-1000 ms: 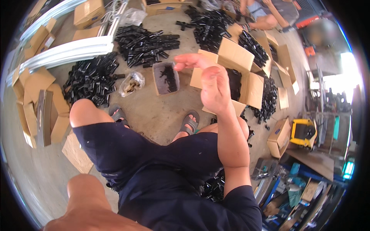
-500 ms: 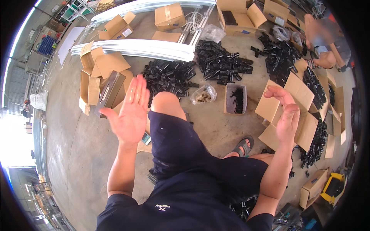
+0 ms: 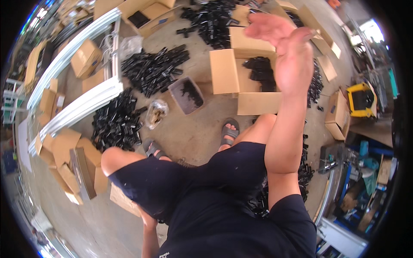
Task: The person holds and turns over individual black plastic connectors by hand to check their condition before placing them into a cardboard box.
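Cardboard sheet [image 3: 124, 201] lies just beside your left hand [image 3: 149, 220]; this hand is partly hidden, so I cannot tell if it grips. Your right hand [image 3: 293, 60] is raised, open and empty; please mind the flaps of the carton [image 3: 224, 72]. Black parts [image 3: 260, 72] lie inside, apart from its left edge. One farther box [image 3: 151, 30] bears a blue mark [image 3: 162, 20], unreadable.

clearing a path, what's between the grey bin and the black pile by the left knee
In the head view, a clear plastic bag lies between them, on the floor.
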Motion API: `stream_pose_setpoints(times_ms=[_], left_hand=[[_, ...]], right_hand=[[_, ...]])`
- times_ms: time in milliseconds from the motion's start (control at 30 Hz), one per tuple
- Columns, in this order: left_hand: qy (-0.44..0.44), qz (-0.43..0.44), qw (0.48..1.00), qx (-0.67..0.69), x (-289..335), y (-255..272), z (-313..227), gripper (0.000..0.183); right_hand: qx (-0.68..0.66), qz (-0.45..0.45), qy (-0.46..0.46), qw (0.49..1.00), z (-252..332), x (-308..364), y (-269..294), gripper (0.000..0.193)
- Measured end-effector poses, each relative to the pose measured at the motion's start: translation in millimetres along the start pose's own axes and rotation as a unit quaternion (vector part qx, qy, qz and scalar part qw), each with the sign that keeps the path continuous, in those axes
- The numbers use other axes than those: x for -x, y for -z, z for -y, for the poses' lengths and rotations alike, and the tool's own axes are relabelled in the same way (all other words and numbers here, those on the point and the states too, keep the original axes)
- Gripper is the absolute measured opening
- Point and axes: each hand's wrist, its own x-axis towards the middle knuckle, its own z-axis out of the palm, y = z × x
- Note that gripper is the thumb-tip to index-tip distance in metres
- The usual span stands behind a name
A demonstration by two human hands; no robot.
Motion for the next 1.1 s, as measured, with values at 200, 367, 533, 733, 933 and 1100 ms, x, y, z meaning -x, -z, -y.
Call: stream_pose_setpoints(times_ms=[200, 367, 533, 733, 933, 1100], left_hand=[[0.045, -0.105, 0.973, -0.199, -14, -21, -73, 0.087], [-0.288, -0.14, 0.877, -0.358, -66, -125, -158, 0.07], [-0.351, 0.052, 0.826, -0.438, -142, -214, -186, 0.062], [-0.236, 0.227, 0.817, -0.475, -236, -310, -155, 0.053], [-0.118, 0.233, 0.851, -0.456, -284, -323, -87, 0.046], [-0.086, 0.266, 0.836, -0.472, -280, -331, -70, 0.043]], right_hand=[[0.093, -0.095, -0.159, 0.978, -74, 3, 90, 0.066], [0.29, -0.057, -0.39, 0.872, -244, 65, 152, 0.047], [0.46, -0.014, -0.427, 0.778, -346, 132, 174, 0.035], [0.468, 0.001, -0.486, 0.738, -430, 156, 155, 0.039], [0.576, -0.05, -0.539, 0.613, -478, 138, 120, 0.055], [0.534, -0.128, -0.583, 0.599, -494, 120, 106, 0.042]])
